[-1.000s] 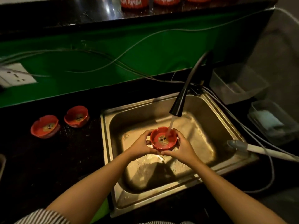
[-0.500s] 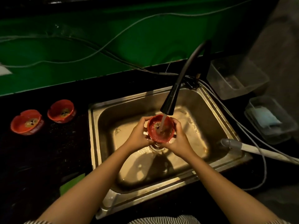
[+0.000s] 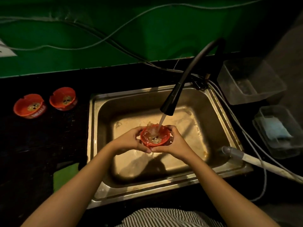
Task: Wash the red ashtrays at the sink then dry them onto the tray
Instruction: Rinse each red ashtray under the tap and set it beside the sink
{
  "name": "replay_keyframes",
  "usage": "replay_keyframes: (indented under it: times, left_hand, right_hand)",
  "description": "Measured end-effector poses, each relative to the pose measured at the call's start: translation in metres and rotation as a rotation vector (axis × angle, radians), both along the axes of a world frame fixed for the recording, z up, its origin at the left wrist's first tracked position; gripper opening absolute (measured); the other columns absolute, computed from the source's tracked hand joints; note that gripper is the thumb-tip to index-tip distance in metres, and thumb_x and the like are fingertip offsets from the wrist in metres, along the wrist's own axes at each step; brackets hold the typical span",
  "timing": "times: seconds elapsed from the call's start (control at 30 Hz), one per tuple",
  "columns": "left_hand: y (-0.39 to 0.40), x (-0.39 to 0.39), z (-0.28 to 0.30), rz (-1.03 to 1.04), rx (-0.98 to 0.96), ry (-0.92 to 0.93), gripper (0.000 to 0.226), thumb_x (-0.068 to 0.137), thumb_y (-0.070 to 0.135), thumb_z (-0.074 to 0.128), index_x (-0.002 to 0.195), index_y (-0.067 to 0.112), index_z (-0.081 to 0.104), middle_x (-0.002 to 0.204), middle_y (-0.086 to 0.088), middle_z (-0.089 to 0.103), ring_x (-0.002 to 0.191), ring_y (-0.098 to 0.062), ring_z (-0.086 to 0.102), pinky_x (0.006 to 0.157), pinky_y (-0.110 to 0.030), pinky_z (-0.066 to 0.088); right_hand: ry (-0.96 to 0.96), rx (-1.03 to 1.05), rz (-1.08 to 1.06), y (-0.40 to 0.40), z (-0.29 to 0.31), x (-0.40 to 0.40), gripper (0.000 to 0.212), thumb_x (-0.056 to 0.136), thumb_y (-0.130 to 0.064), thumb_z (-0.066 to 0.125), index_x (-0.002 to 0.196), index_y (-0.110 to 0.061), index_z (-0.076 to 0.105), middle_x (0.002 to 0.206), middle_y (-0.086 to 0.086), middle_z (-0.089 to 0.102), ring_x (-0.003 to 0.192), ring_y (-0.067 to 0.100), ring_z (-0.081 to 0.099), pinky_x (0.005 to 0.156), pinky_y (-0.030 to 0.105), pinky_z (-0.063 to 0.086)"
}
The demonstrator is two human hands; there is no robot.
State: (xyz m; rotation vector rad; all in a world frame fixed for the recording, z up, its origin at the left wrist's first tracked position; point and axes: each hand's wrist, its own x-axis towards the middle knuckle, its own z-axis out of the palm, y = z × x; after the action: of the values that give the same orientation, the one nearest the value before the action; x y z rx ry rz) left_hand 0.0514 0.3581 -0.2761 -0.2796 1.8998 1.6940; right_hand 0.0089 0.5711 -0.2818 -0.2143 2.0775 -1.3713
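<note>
Left hand (image 3: 129, 141) and right hand (image 3: 174, 142) cup red ashtray (image 3: 155, 137) from either side, fingers curled round rim, thumbs meeting below. Ashtray held over sink (image 3: 229, 128) centre, directly under faucet (image 3: 170, 102); likely so stream hits bowl. Mouth points up, tipped slightly toward person; round, no clear long axis. Water splashing inside, dark residue at bottom. Two more ashtrays (image 3: 29, 106) (image 3: 63, 99) wait on counter (image 3: 41, 141) left of sink, mouths up. Tray not identifiable.
</note>
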Motion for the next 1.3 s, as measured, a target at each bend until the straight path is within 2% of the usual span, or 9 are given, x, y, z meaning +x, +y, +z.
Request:
replay_keyframes:
  times: [0.17,0.43,0.53,0.67,0.87,0.97,1.07,1.17,1.3]
  left_hand:
    - [0.035,0.006,-0.02,0.175,0.191,0.035,0.093,0.063,-0.019,0.078,0.137,0.024,0.04,0.133,-0.008,0.052,0.118,-0.022,0.06,0.093,-0.038,0.055]
    - [0.062,-0.005,-0.027,0.36,-0.002,0.266,0.105,0.056,0.002,0.092,0.14,0.027,0.034,0.137,0.008,0.045,0.123,-0.009,0.051,0.095,-0.032,0.054]
    - [0.052,-0.01,-0.019,0.318,-0.1,0.341,0.103,0.058,0.007,0.093,0.14,0.027,0.033,0.143,0.008,0.04,0.122,-0.007,0.05,0.092,-0.027,0.054]
    - [0.03,-0.016,-0.001,0.158,-0.253,0.383,0.102,0.058,0.014,0.093,0.139,0.024,0.033,0.15,0.009,0.033,0.125,-0.006,0.046,0.093,-0.021,0.052]
    - [0.002,-0.019,0.019,-0.068,-0.469,0.28,0.1,0.054,0.014,0.095,0.134,0.021,0.035,0.121,0.017,0.042,0.112,-0.001,0.045,0.081,-0.002,0.041]
    - [-0.007,-0.016,0.014,-0.081,-0.406,0.129,0.104,0.053,0.017,0.096,0.138,0.02,0.036,0.124,0.013,0.046,0.11,-0.005,0.05,0.084,-0.008,0.044]
    - [-0.007,-0.009,0.007,-0.046,-0.261,0.001,0.104,0.056,0.015,0.094,0.143,0.019,0.036,0.127,0.01,0.048,0.117,-0.009,0.051,0.093,-0.017,0.047]
    - [0.002,-0.002,0.002,0.015,-0.081,-0.07,0.084,0.064,0.0,0.087,0.133,0.021,0.045,0.125,0.003,0.055,0.11,-0.011,0.059,0.084,-0.019,0.054]
    - [0.02,0.002,-0.01,0.083,0.108,-0.091,0.085,0.065,-0.014,0.08,0.131,0.028,0.045,0.131,-0.003,0.054,0.114,-0.017,0.061,0.088,-0.027,0.055]
  right_hand:
    - [0.219,0.13,0.162,0.01,0.019,-0.015,0.11,0.046,-0.039,0.095,0.135,-0.029,0.032,0.129,-0.011,0.048,0.118,0.007,0.05,0.102,0.026,0.045]
    - [0.472,0.187,0.143,0.015,0.005,-0.026,0.109,0.055,-0.041,0.091,0.143,-0.028,0.027,0.14,-0.006,0.035,0.128,0.015,0.039,0.107,0.038,0.041]
    - [0.425,0.132,0.036,0.011,-0.006,-0.021,0.104,0.059,-0.033,0.091,0.142,-0.029,0.028,0.139,-0.008,0.038,0.126,0.014,0.042,0.104,0.037,0.043]
    - [0.271,0.02,-0.059,-0.003,-0.01,-0.015,0.105,0.058,-0.024,0.093,0.141,-0.031,0.029,0.133,-0.013,0.04,0.123,0.008,0.043,0.098,0.021,0.044]
    - [-0.038,-0.102,-0.007,-0.014,-0.022,-0.006,0.107,0.053,-0.014,0.094,0.135,-0.034,0.029,0.132,-0.011,0.045,0.121,0.011,0.049,0.091,0.022,0.05]
    - [-0.188,-0.144,-0.001,-0.012,-0.026,-0.004,0.106,0.048,-0.016,0.096,0.134,-0.031,0.035,0.134,-0.004,0.048,0.122,0.015,0.052,0.099,0.034,0.05]
    - [-0.269,-0.133,0.024,-0.003,-0.017,-0.005,0.097,0.055,-0.008,0.092,0.134,-0.024,0.038,0.132,0.0,0.051,0.116,0.012,0.055,0.095,0.027,0.051]
    - [-0.228,-0.043,0.08,0.007,-0.008,-0.011,0.095,0.057,-0.016,0.092,0.134,-0.023,0.037,0.123,-0.01,0.051,0.107,0.004,0.055,0.081,0.013,0.049]
    - [-0.041,0.117,0.158,0.016,0.003,-0.019,0.109,0.05,-0.032,0.096,0.138,-0.025,0.032,0.126,-0.011,0.048,0.117,0.011,0.051,0.098,0.025,0.046]
